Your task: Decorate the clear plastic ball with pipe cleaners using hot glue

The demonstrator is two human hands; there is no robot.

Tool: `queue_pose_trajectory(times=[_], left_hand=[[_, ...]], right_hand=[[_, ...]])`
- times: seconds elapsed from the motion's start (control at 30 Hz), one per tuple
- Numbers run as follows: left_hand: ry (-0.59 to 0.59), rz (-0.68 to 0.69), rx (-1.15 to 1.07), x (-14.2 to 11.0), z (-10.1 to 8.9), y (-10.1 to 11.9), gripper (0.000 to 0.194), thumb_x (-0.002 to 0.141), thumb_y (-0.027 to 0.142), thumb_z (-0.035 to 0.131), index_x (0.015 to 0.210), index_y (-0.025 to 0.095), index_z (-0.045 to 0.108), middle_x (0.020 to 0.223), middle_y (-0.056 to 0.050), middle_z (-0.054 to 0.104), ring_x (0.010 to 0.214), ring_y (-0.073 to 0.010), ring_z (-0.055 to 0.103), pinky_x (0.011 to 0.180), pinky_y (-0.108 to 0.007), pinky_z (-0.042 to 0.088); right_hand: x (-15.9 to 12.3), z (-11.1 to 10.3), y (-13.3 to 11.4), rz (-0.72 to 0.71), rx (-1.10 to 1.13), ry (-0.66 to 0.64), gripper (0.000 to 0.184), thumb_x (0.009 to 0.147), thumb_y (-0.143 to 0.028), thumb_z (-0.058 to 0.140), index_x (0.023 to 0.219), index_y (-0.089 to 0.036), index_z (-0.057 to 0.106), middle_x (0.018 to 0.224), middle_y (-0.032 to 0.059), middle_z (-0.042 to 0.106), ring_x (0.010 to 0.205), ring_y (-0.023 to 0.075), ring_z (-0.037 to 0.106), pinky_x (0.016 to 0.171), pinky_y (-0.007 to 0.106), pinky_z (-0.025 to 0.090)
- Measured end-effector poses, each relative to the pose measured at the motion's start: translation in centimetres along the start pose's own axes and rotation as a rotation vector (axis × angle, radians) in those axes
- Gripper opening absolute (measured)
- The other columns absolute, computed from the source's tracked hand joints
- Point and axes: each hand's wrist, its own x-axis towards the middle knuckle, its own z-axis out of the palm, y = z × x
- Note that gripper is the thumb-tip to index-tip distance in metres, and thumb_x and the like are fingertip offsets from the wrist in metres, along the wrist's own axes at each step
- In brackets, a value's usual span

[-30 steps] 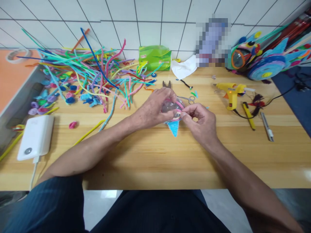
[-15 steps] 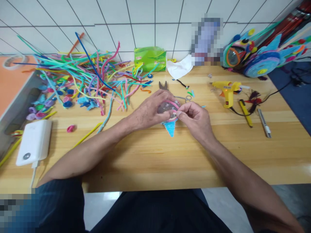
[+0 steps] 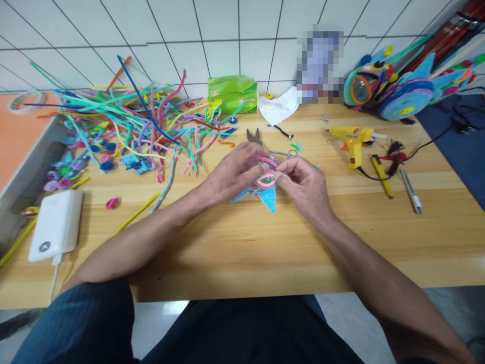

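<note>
At left, the cable of a white power bank (image 3: 56, 225) is led to the front edge of the table (image 3: 246, 263); the back is crowded by heaped pipe cleaners (image 3: 140, 119). Before the pliers (image 3: 253, 135), a pink-ringed craft piece (image 3: 267, 180) is gripped by the left hand (image 3: 235, 169), its right rim pinched between the right hand's (image 3: 305, 179) thumb and forefinger. Rightward reach is bounded by a yellow glue gun (image 3: 352, 145); bare wood is left toward the front edge.
</note>
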Motion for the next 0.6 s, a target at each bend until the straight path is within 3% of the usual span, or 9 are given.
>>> queue_pose_trajectory(times=[0.07,0.2,0.3,0.43,0.6], left_hand=[[-0.012,-0.039,-0.026,-0.1,-0.3,0.4,0.029,0.108,0.036,0.058,0.127,0.021,0.074,0.132,-0.01,0.074,0.124,-0.0237,0.069,0.11,-0.039,0.056],[-0.1,-0.102,-0.039,0.2,-0.9,1.1,0.041,0.101,0.049,0.07,0.131,0.022,0.075,0.135,-0.009,0.074,0.118,-0.0243,0.071,0.103,-0.037,0.059],[-0.138,-0.118,0.006,0.4,-1.0,0.8,0.044,0.101,0.05,0.071,0.136,0.023,0.075,0.139,-0.008,0.074,0.124,-0.0258,0.07,0.109,-0.039,0.058],[-0.071,-0.117,0.054,0.3,-0.4,-0.1,0.049,0.098,0.045,0.075,0.142,0.023,0.073,0.142,-0.011,0.069,0.136,-0.0286,0.064,0.121,-0.044,0.053],[0.08,-0.099,0.041,-0.2,1.3,-1.1,0.05,0.099,0.043,0.076,0.145,0.026,0.068,0.141,-0.012,0.064,0.139,-0.0288,0.059,0.119,-0.048,0.055]], right_hand=[[0.1,0.0,0.1,-0.007,0.013,-0.005,0.009,0.086,-0.031,0.076,0.088,-0.025,0.07,0.075,-0.004,0.068,0.069,0.0141,0.061,0.066,0.03,0.05],[0.3,-0.1,0.0,-0.001,0.038,-0.021,0.01,0.087,-0.032,0.078,0.088,-0.025,0.07,0.076,-0.0033,0.07,0.07,0.0146,0.063,0.067,0.031,0.051],[0.5,-0.1,-0.1,0.015,0.044,-0.031,0.014,0.087,-0.034,0.081,0.088,-0.025,0.071,0.076,-0.003,0.07,0.07,0.0152,0.063,0.068,0.031,0.052],[0.8,0.0,-0.6,0.015,0.068,-0.029,0.016,0.087,-0.037,0.083,0.089,-0.026,0.071,0.077,-0.0026,0.071,0.072,0.0167,0.065,0.071,0.034,0.055],[2.0,-0.6,-1.2,-0.001,0.014,-0.054,0.015,0.085,-0.034,0.083,0.093,-0.025,0.073,0.079,-0.0015,0.073,0.072,0.0172,0.066,0.071,0.034,0.055]])
